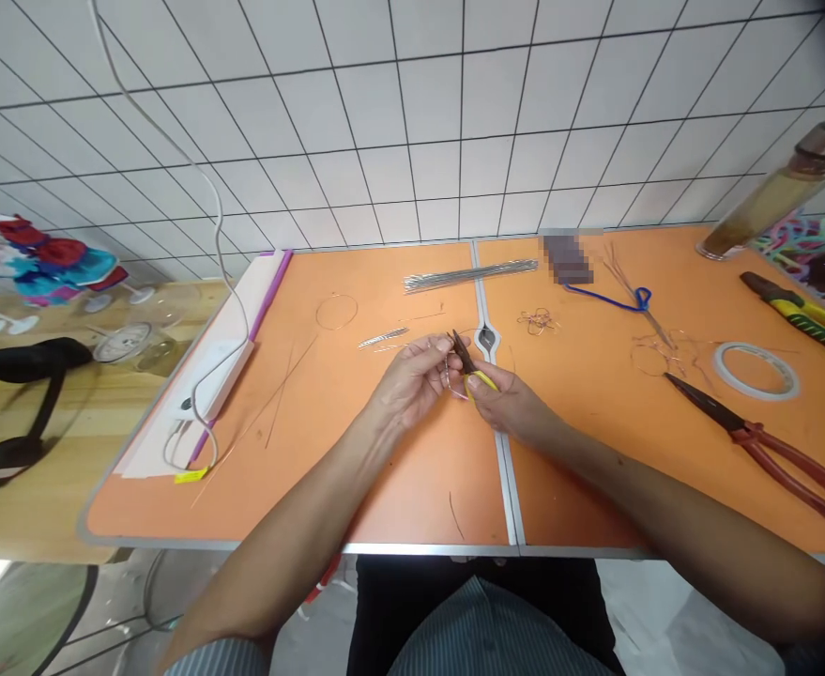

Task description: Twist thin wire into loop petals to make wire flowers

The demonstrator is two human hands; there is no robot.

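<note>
My right hand is closed around the yellow handles of small dark-jawed pliers, whose jaws point up and to the left. Close against the jaw tips, my left hand pinches a thin piece of wire that loops down between the two hands. The wire's exact shape is partly hidden by my fingers. Both hands are just above the orange table, left of its metal centre seam. Behind them lie a bundle of straight silver wires and some short silver pieces.
At right are large red-handled pliers, a white tape roll, a yellow-green cutter and a glass bottle. Tangled wire and a wire ring lie farther back. A power strip with a white cable is at left.
</note>
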